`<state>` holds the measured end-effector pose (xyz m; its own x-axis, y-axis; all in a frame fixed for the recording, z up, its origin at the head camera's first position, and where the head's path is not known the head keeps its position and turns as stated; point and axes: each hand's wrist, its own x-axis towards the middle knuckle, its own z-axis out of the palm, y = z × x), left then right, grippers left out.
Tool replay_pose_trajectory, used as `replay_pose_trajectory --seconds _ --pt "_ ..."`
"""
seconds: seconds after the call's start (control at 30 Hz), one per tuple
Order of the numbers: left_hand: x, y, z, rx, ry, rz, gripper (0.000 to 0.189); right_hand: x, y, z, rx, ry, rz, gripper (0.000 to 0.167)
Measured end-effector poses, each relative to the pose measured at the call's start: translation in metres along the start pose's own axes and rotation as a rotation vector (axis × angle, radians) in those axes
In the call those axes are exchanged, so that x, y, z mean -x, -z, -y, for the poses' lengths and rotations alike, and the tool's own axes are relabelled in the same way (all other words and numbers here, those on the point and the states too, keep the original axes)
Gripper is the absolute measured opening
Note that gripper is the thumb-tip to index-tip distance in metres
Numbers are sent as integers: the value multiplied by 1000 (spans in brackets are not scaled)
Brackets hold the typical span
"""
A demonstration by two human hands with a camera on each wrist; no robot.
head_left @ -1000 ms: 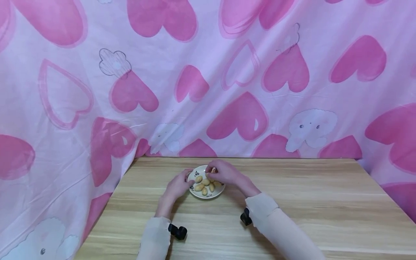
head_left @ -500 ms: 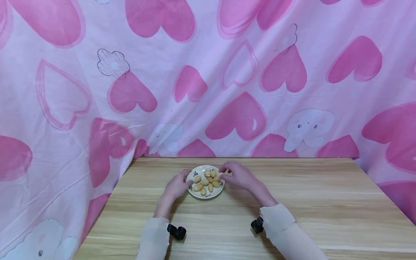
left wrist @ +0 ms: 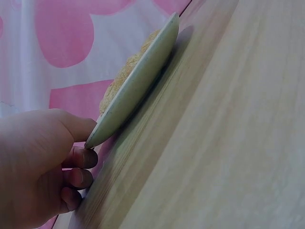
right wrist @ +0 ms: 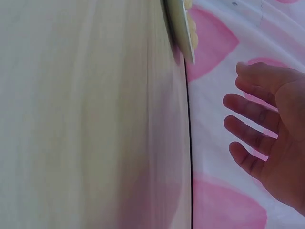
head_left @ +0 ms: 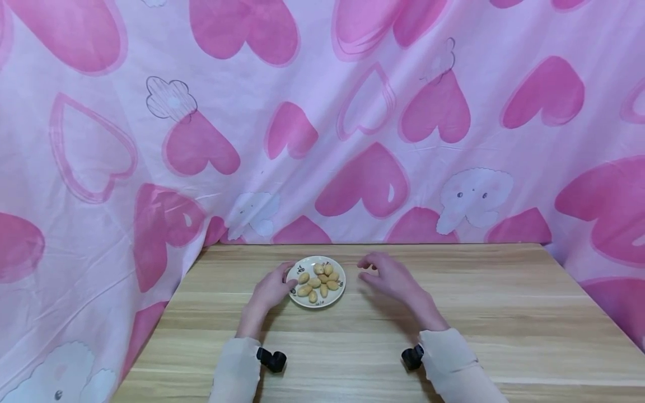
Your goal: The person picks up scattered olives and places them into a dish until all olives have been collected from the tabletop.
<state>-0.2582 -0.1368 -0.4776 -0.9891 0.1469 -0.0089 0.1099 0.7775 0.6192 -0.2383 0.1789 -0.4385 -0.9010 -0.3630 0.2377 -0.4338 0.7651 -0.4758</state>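
A small white plate (head_left: 332, 299) with dark printed motifs on its rim stands on the wooden table. On it lie several tan oval pieces (head_left: 314, 283) that look like unshelled peanuts. My left hand (head_left: 271, 290) holds the plate's left rim, thumb on the edge and fingers below, as the left wrist view shows at the rim (left wrist: 131, 100). To the right of the plate, apart from it, my right hand (head_left: 393, 275) hovers above the table with loosely bent fingers and nothing in them. In the right wrist view its fingers (right wrist: 252, 112) are spread.
The light wooden table (head_left: 504, 313) reaches back to a pink cloth (head_left: 353, 168) printed with hearts, which hangs behind it and along the left side. A black wrist camera (head_left: 272, 360) is on the left sleeve, another wrist camera (head_left: 413, 357) on the right.
My right hand was pinching a tan piece over the plate, let it go at the back of the pile, and drew away to the right. The left hand keeps its hold on the rim.
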Motion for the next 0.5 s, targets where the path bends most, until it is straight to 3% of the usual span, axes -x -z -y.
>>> replay_pose_trajectory --seconds 0.5 --pt "4 4 -2 -33 -10 0 58 33 16 -34 104 -91 -48 29"
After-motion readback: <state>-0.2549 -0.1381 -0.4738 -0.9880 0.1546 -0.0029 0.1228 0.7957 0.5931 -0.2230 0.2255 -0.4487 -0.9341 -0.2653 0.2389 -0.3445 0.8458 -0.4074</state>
